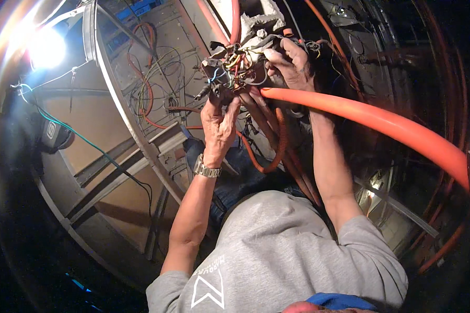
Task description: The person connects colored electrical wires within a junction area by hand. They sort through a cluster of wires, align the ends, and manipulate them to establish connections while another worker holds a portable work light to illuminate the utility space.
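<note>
A tangled bundle of wires, with red, yellow, blue, white and black strands, spills out of the structure at upper middle. My left hand, a metal watch on its wrist, is at the bundle's lower left edge. Its thumb and fingers close on a short dark piece that looks like a wire end or tape. On the bundle's right side is my right hand, thumb and fingers bent together at the wires; what lies between them is hidden. A thick orange conduit runs from just under the bundle to the right edge.
A thin ribbed orange conduit loops below the bundle. Loose wires and orange tubing lie at upper left. A curved metal rail crosses the left side, near a bright lamp and a green cord. Metal framing stands at right.
</note>
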A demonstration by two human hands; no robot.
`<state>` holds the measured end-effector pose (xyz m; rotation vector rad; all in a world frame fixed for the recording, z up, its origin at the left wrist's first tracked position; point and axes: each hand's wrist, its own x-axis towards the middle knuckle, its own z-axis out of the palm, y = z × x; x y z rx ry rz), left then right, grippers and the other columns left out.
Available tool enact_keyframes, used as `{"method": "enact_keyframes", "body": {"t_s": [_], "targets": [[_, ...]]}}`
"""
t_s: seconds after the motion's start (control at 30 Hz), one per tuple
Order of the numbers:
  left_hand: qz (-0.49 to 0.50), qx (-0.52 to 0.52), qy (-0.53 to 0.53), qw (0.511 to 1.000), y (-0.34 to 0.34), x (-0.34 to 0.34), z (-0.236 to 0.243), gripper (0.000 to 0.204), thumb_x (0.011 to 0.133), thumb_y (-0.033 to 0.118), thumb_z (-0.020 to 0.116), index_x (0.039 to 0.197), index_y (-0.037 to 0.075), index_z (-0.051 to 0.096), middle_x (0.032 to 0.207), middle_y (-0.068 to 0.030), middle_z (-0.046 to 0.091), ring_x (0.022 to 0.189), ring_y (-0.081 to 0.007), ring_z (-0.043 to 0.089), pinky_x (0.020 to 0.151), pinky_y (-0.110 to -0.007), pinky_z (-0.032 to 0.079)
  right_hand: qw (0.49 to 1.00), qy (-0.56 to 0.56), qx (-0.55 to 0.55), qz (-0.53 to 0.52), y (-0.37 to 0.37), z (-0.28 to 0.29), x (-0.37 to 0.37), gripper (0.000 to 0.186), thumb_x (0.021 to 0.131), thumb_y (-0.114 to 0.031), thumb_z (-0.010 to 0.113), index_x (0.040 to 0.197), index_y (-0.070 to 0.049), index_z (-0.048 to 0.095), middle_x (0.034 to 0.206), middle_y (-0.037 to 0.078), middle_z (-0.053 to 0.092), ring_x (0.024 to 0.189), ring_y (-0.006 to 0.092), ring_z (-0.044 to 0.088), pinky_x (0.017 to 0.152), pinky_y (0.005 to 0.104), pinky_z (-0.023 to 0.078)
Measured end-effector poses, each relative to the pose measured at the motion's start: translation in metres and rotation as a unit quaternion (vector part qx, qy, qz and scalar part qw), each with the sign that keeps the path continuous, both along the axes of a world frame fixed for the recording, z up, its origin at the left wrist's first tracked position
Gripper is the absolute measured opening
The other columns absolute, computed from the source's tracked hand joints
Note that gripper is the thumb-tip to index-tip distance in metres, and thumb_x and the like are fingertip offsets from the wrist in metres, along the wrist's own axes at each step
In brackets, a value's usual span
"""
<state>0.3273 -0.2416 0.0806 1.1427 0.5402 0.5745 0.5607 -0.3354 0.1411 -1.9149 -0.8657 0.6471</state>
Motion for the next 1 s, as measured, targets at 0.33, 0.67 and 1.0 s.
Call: {"method": "enact_keyframes", "body": {"t_s": [0.33, 0.67, 1.0], "targets": [[0.054, 0.002, -0.017, 0.998, -0.002, 0.009, 0.011, 0.024, 0.107, 0.021, 0.068, 0.123, 0.003, 0.067, 0.104, -0.0032, 0.072, 0.092, -0.0133, 0.065, 0.084, -0.031, 0.054, 0.983, 0.107, 0.136, -0.060, -0.009, 0.017, -0.029, 0.024, 0.104, -0.031, 0.073, 0.108, -0.008, 0.069, 0.088, -0.001, 0.068, 0.076, 0.0089, 0.063, 0.070, 0.0253, 0.052], [0.083, 0.036, -0.015, 0.996, 0.004, 0.015, 0.004, 0.021, 0.106, 0.017, 0.069, 0.120, 0.002, 0.069, 0.108, -0.0023, 0.072, 0.096, -0.0131, 0.065, 0.083, -0.031, 0.054, 0.962, -0.262, -0.053, -0.060, -0.116, -0.018, -0.062, 0.020, 0.108, -0.022, 0.067, 0.108, -0.004, 0.073, 0.104, 0.010, 0.077, 0.093, 0.0206, 0.072, 0.088, 0.0337, 0.056], [0.118, 0.039, -0.011, 0.992, 0.004, 0.016, -0.012, 0.019, 0.107, 0.018, 0.068, 0.114, 0.001, 0.065, 0.104, -0.0039, 0.071, 0.083, -0.0131, 0.066, 0.067, -0.029, 0.057, 0.954, -0.294, -0.009, -0.051, -0.101, 0.002, -0.130, 0.010, 0.100, -0.003, 0.069, 0.110, -0.001, 0.070, 0.096, 0.014, 0.071, 0.089, 0.0312, 0.070, 0.084, 0.0379, 0.056]]}}
